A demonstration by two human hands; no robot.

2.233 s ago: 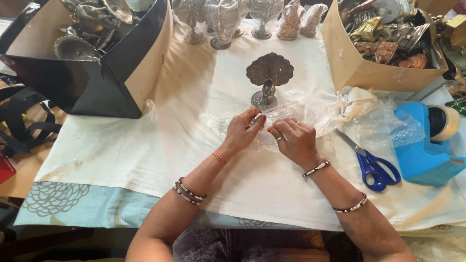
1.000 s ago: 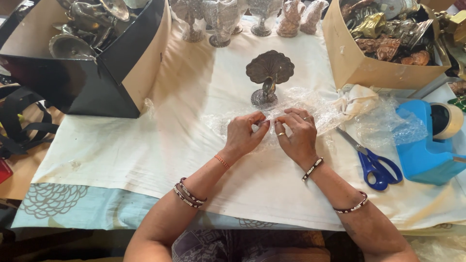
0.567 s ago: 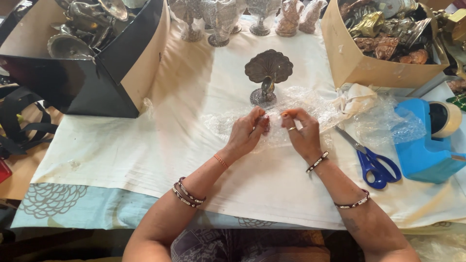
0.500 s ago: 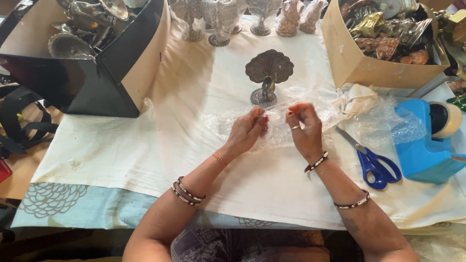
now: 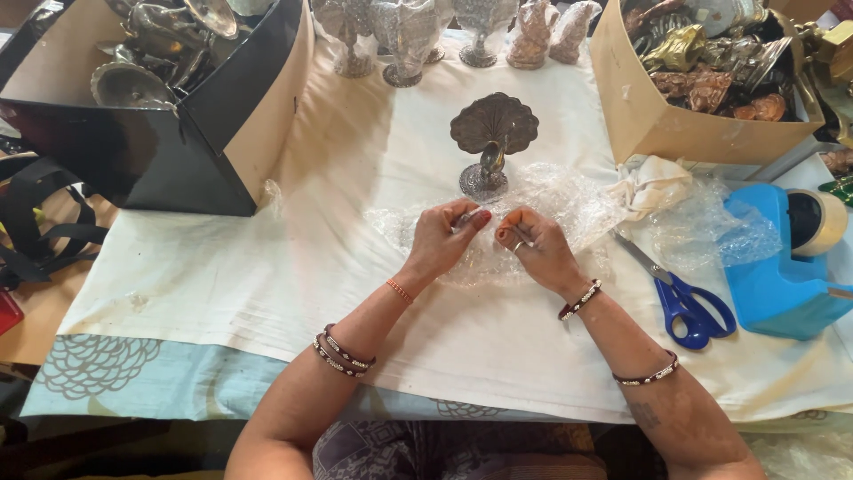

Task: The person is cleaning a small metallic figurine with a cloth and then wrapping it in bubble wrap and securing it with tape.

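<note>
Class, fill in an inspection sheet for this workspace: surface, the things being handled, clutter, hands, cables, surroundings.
Surface: cream cloth over the table, faint stains.
Handled things: bubble wrap pinched by both hands; metal peacock figure upright just beyond it.
Clutter: blue scissors, blue tape dispenser, crumpled rag.
Hands: left hand and right hand close together on the wrap.
Cables: nothing seen; black straps at left.
Surroundings: black box and cardboard box of metalware.

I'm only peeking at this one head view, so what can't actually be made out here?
- What the left hand and right hand pinch: hidden by their fingers and the clear bubble wrap.
- Black box contents: cut off by the top edge.
- Row of metal figurines: tops cropped by the top edge.
</note>
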